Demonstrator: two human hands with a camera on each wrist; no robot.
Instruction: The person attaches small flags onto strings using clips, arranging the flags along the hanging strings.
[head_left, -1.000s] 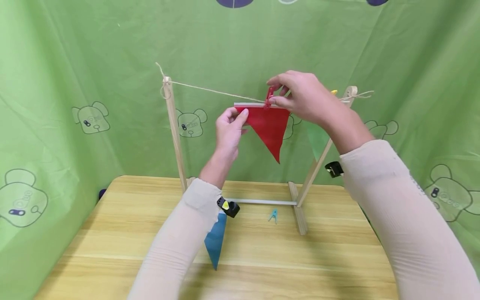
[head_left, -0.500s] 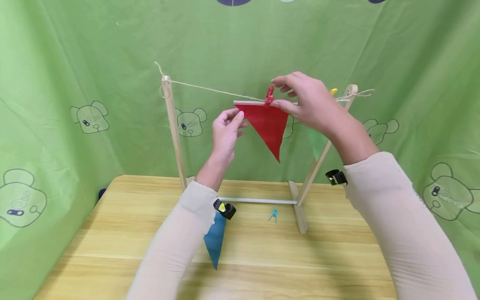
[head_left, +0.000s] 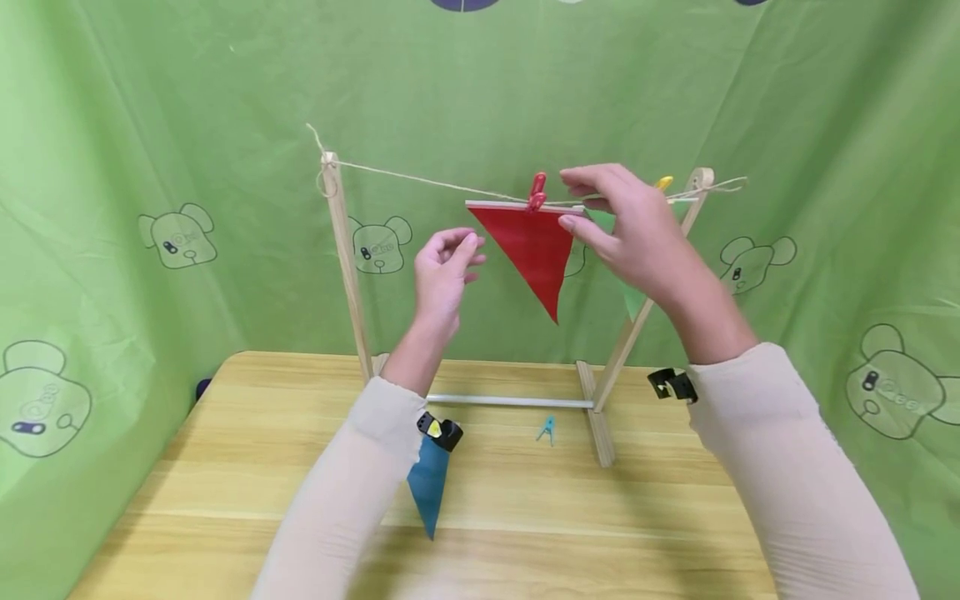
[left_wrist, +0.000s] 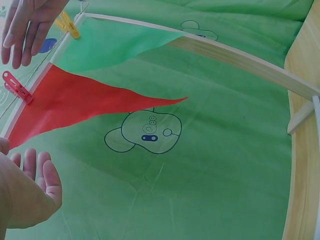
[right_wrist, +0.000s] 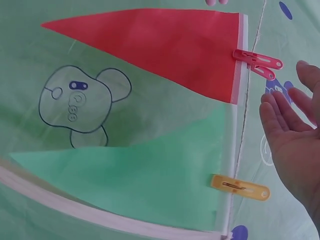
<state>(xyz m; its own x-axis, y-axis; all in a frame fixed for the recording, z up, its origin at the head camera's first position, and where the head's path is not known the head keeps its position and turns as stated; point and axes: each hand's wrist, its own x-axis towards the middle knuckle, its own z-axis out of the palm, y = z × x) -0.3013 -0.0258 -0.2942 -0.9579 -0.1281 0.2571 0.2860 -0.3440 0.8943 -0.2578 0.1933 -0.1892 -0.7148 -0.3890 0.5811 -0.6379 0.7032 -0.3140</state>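
A red triangular pennant point(head_left: 534, 250) hangs from the string point(head_left: 420, 178), held at its top edge by a red clothespin point(head_left: 537, 193). My left hand point(head_left: 446, 271), fingers loosely bent and holding nothing, is just off the pennant's left corner. To the right of the clothespin, my right hand point(head_left: 633, 225) has its thumb and fingers spread apart, with nothing between them. Beside the red pennant a green pennant point(right_wrist: 150, 165) hangs under a yellow clothespin point(right_wrist: 240, 187); in the head view the right hand partly covers it.
Two wooden posts point(head_left: 348, 275) carry the string, joined low down by a white bar point(head_left: 510, 401). On the wooden table point(head_left: 525, 533) lie a light blue clothespin point(head_left: 547, 430) and a blue pennant point(head_left: 429, 487), partly behind the left forearm. A green printed curtain point(head_left: 247, 100) surrounds the table.
The right hand has let go of the red clothespin and moved right. My left hand has released the pennant's corner and drawn back left and down. The red pennant stays hanging.
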